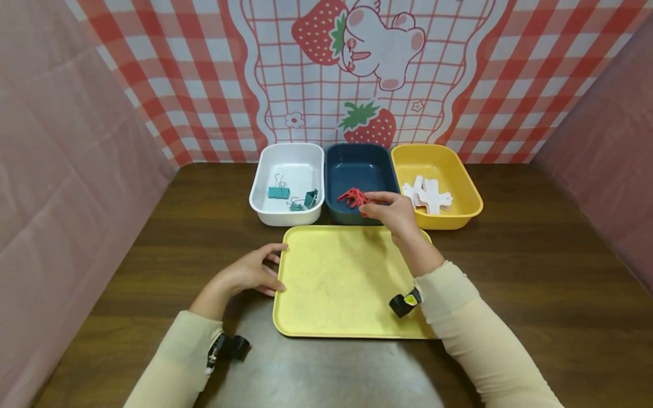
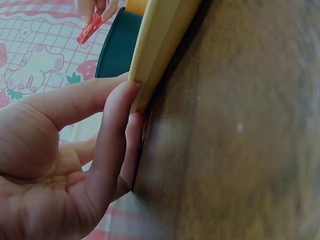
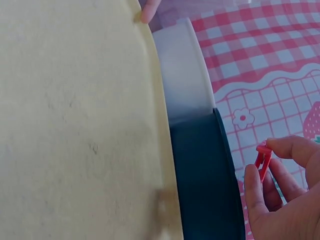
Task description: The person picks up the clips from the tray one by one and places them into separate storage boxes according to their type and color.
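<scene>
My right hand (image 1: 393, 212) is over the front part of the navy bin (image 1: 361, 154), pinching a red plastic clip (image 3: 263, 159) between thumb and fingertips. In the head view several red clips (image 1: 352, 197) overlap just beyond the fingertips. My left hand (image 1: 250, 271) rests at the left edge of a yellow tray (image 1: 336, 283), its spread fingers touching the rim. Up close in the left wrist view, fingertips (image 2: 131, 86) press on the tray's rim, with another finger lower down beside it.
Left of the navy bin, a white bin (image 1: 260, 195) holds teal binder clips (image 1: 278, 191). On its right, a yellow bin (image 1: 469, 198) contains white cross-shaped pieces (image 1: 432, 197). The bins stand in a row behind the tray on a wooden table (image 1: 535, 272), before a checked cloth (image 1: 194, 73).
</scene>
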Demonstrator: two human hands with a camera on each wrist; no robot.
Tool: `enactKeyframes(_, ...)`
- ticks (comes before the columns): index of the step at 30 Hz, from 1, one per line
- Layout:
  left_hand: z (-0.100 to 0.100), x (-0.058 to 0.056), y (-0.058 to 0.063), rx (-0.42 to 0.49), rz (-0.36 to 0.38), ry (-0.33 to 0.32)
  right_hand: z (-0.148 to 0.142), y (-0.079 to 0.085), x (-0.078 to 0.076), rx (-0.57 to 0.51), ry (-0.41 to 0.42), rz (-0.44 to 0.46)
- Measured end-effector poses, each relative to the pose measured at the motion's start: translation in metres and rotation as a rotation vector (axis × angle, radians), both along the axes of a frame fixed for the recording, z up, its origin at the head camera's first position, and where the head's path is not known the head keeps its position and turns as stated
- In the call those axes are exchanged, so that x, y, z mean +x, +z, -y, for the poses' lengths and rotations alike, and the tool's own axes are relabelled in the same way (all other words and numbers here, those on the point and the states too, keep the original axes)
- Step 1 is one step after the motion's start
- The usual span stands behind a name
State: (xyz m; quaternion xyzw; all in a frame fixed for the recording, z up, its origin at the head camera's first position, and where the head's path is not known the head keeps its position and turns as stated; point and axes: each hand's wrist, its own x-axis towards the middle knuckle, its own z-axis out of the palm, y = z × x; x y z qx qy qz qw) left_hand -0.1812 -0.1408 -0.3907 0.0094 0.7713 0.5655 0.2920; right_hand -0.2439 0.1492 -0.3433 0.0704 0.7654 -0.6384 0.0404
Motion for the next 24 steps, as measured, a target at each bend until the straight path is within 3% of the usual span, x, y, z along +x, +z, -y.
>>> enactKeyframes(24, -0.001, 0.000, 0.001, -0.005, -0.003, 0.004, 0.007, 0.002, -0.032, 0.029, -0.065, 0.059)
